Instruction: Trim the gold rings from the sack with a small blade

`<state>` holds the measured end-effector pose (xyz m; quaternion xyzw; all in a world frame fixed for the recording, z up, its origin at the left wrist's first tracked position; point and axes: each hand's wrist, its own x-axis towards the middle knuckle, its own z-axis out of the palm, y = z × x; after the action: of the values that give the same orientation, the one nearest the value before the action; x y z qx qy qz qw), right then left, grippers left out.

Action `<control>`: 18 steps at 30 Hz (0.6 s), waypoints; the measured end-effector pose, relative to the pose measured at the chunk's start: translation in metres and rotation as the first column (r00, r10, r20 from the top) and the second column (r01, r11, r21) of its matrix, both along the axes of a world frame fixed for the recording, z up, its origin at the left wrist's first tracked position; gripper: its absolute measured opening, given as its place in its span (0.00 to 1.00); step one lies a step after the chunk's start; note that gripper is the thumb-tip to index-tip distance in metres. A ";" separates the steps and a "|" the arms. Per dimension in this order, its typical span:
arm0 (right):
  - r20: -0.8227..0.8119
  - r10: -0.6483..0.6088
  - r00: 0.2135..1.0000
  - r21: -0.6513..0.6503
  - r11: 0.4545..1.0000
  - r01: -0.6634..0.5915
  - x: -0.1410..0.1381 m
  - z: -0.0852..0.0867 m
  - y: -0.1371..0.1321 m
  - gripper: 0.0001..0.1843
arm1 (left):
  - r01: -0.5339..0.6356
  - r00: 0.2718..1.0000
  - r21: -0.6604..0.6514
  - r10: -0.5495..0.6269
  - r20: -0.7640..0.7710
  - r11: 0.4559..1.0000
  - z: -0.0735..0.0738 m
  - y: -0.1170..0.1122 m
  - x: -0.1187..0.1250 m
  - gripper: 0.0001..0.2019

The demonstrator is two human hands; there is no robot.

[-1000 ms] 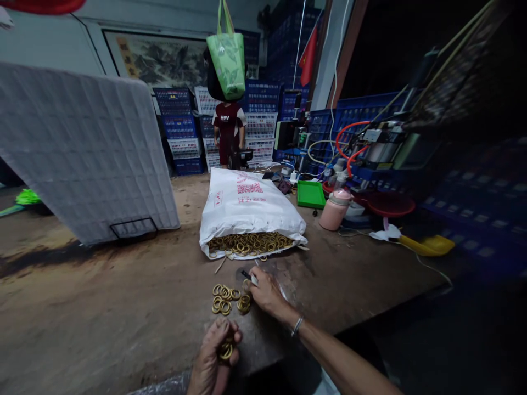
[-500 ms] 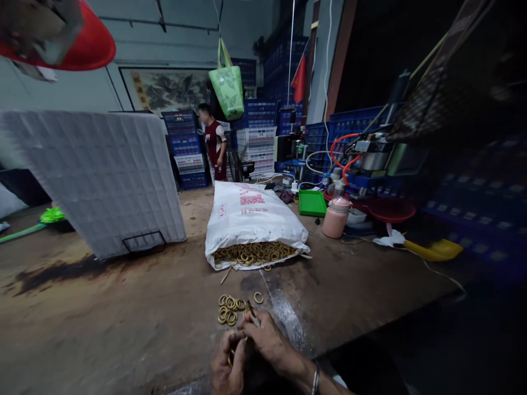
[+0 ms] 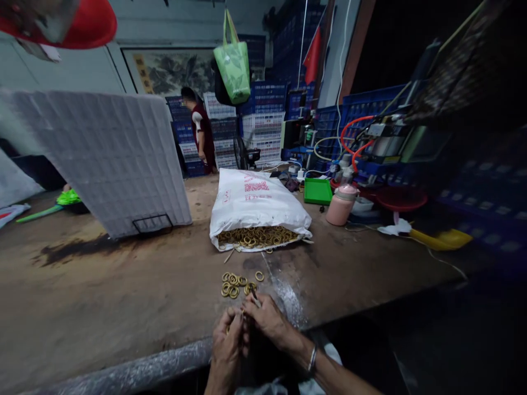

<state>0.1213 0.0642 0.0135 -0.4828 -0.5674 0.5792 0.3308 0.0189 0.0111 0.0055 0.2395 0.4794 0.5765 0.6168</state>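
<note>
At the table's near edge, my left hand [image 3: 228, 336] is closed, with a bit of a brass-coloured ring [image 3: 228, 330] showing among its fingers. My right hand [image 3: 269, 322] touches or nearly touches the left fingertips. Its fingers are closed on a slim tool [image 3: 256, 299] with a dark tip and a pale handle; its exact kind is unclear. Just beyond the hands lies a small group of loose rings [image 3: 233, 281], with a single ring [image 3: 259, 276] to the right. Farther back, a white woven sack [image 3: 259, 203] lies on its side, its mouth facing me and full of similar rings.
A tall white quilted panel [image 3: 119, 159] stands at left in a black wire stand [image 3: 152, 224]. On the right are a green tray [image 3: 317, 191], a pink bottle [image 3: 342, 205] and a yellow scoop [image 3: 442, 240]. A person [image 3: 201, 131] stands behind, near stacked crates [image 3: 263, 126].
The view has tipped downward, showing more of the table's near edge. Both hands stay close together with the tool and ring. The person behind has moved left.
</note>
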 end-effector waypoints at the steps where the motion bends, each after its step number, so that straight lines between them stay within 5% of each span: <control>1: 0.022 0.002 1.000 0.012 1.000 -0.002 0.000 0.001 0.000 0.10 | 0.000 1.000 -0.012 0.000 -0.022 1.000 0.001 -0.001 0.000 0.18; 10: 0.180 0.006 0.984 0.132 0.991 -0.030 -0.001 -0.005 -0.004 0.10 | 0.018 0.982 -0.104 -0.037 -0.183 0.994 0.000 -0.006 -0.002 0.18; 18: 0.124 0.009 0.992 0.133 0.991 -0.025 0.005 -0.004 -0.006 0.12 | 0.051 0.997 -0.117 -0.058 -0.055 0.992 0.004 -0.007 0.002 0.17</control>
<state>0.1263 0.0583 0.0098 -0.4893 -0.6284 0.5119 0.3219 0.0206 0.0041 0.0098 0.2334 0.5231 0.5234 0.6309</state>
